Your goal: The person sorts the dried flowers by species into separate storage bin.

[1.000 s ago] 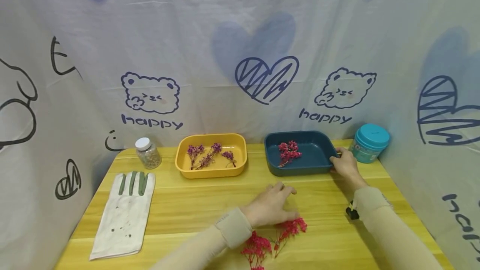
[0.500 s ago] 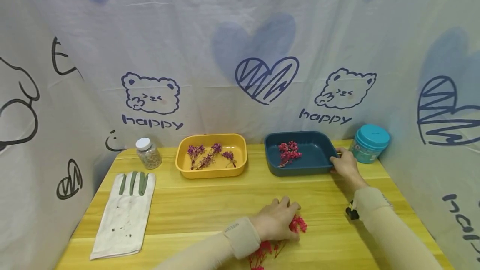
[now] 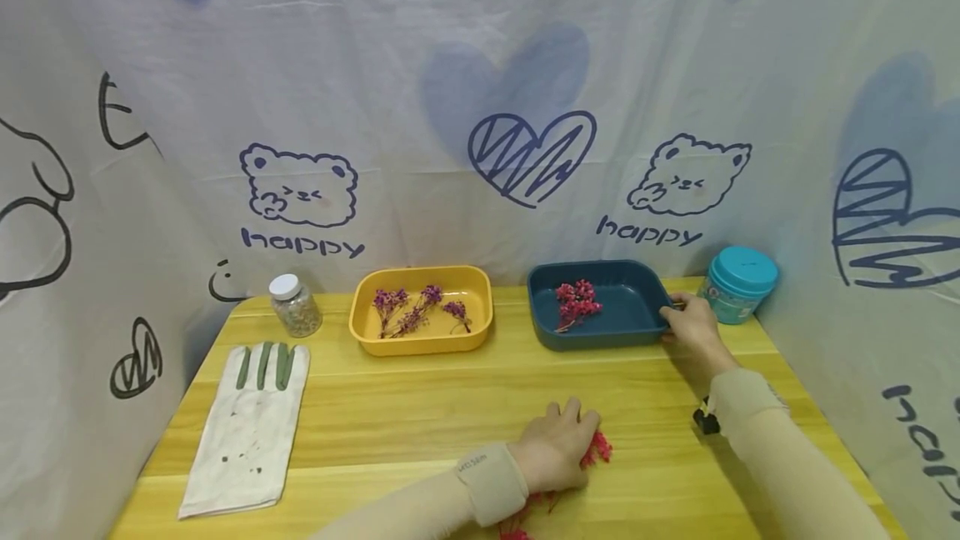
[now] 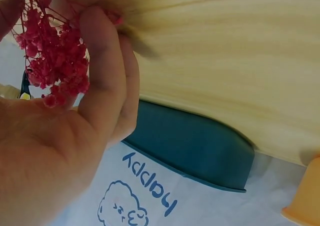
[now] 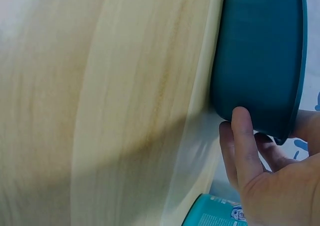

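Note:
In the head view my left hand (image 3: pixel 555 447) is low over the table, its fingers bent around a red flower sprig (image 3: pixel 598 448). The left wrist view has red blossoms (image 4: pixel 55 61) between the thumb and the curved fingers of that hand (image 4: pixel 65 141), with a gap between their tips. More red flowers (image 3: pixel 516 535) lie partly under the wrist. At the right end of the dark blue tray (image 3: pixel 622 338), my right hand (image 3: pixel 697 333) grips the rim, fingers against the outer wall in the right wrist view. A red sprig (image 3: pixel 576 305) lies inside this tray.
A yellow tray (image 3: pixel 423 347) with purple sprigs stands left of the blue one. At the back left are a white-lidded jar (image 3: pixel 297 311) and a glove (image 3: pixel 243 448) lying flat. A turquoise tub (image 3: pixel 738 286) stands beyond my right hand. Printed cloth hangs behind the table.
My left hand has moved down and slightly right onto the red sprigs, covering more of them, and its fingers have bent further. My right hand has stayed on the blue tray.

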`<action>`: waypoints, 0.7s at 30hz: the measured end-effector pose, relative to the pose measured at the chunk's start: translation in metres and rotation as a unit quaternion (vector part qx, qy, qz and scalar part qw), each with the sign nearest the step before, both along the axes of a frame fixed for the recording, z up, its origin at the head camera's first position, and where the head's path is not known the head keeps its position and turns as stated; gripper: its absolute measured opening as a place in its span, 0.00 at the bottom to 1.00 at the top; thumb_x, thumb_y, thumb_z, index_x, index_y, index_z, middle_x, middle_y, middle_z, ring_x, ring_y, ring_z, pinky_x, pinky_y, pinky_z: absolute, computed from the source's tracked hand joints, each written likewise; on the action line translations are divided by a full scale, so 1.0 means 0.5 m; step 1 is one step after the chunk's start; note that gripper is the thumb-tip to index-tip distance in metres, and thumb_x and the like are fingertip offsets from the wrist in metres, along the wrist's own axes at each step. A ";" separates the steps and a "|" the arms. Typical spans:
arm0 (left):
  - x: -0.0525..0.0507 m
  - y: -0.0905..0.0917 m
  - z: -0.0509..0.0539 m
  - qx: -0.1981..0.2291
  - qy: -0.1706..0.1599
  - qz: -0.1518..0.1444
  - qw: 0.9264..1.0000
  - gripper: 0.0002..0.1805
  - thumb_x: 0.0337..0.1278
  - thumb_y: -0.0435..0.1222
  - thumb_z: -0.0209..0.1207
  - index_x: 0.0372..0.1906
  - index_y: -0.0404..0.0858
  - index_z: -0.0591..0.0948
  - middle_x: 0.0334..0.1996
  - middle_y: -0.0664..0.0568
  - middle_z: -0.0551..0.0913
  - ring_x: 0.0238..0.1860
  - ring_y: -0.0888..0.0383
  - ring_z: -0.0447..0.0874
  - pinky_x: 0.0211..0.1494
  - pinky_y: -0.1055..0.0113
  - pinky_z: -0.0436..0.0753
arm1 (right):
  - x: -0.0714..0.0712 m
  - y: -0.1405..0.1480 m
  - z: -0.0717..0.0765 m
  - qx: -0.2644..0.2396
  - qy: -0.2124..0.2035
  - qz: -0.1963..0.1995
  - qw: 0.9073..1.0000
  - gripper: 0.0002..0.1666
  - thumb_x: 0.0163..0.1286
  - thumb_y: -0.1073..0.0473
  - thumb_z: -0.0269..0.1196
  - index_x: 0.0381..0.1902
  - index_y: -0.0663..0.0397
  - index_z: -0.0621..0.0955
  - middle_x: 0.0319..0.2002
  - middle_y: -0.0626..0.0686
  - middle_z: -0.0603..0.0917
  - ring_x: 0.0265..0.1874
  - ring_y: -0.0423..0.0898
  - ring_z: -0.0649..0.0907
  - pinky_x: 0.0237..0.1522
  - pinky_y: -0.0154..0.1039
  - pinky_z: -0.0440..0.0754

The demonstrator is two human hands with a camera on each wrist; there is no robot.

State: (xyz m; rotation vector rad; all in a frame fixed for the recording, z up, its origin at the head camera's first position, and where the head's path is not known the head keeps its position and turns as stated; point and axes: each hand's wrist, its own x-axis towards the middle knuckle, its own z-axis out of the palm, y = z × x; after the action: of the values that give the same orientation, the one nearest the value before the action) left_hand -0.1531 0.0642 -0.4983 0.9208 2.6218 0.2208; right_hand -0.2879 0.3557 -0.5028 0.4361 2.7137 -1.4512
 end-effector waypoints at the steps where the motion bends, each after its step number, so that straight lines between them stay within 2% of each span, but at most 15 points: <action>1: 0.000 -0.001 0.001 0.001 0.002 0.000 1.000 0.32 0.53 0.44 0.76 0.61 0.52 0.72 0.48 0.56 0.71 0.40 0.58 0.68 0.29 0.68 0.73 | -0.001 0.000 0.000 -0.002 -0.002 -0.002 1.000 0.30 0.81 0.62 0.53 0.73 0.76 0.67 0.64 0.78 0.75 0.30 0.40 0.87 0.37 0.40 0.93; 11: 0.016 -0.010 0.013 -0.009 0.018 0.027 0.999 0.32 0.51 0.53 0.74 0.57 0.49 0.73 0.47 0.55 0.73 0.40 0.54 0.74 0.34 0.66 0.77 | -0.011 0.004 -0.002 -0.011 -0.011 -0.008 1.000 0.30 0.80 0.64 0.53 0.74 0.75 0.67 0.65 0.77 0.74 0.29 0.39 0.87 0.36 0.38 0.93; 16: 0.022 -0.017 0.018 -0.017 0.000 0.033 0.999 0.32 0.52 0.54 0.74 0.56 0.48 0.72 0.44 0.53 0.71 0.35 0.54 0.75 0.38 0.66 0.78 | -0.007 0.000 -0.003 -0.006 -0.010 -0.002 1.000 0.29 0.80 0.65 0.53 0.73 0.76 0.67 0.65 0.78 0.74 0.29 0.38 0.87 0.38 0.41 0.94; 21: 0.022 -0.020 0.020 0.003 -0.036 0.039 0.999 0.31 0.53 0.45 0.74 0.57 0.46 0.70 0.45 0.51 0.70 0.28 0.58 0.74 0.31 0.68 0.77 | -0.004 0.000 -0.002 -0.001 -0.003 -0.001 1.000 0.29 0.79 0.65 0.53 0.73 0.76 0.68 0.64 0.78 0.75 0.28 0.38 0.87 0.39 0.43 0.94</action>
State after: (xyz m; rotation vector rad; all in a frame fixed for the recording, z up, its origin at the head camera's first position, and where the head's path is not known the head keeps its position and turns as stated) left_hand -0.1420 0.0544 -0.4880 0.7994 2.5934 0.2777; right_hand -0.2898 0.3554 -0.5039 0.4437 2.7078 -1.4503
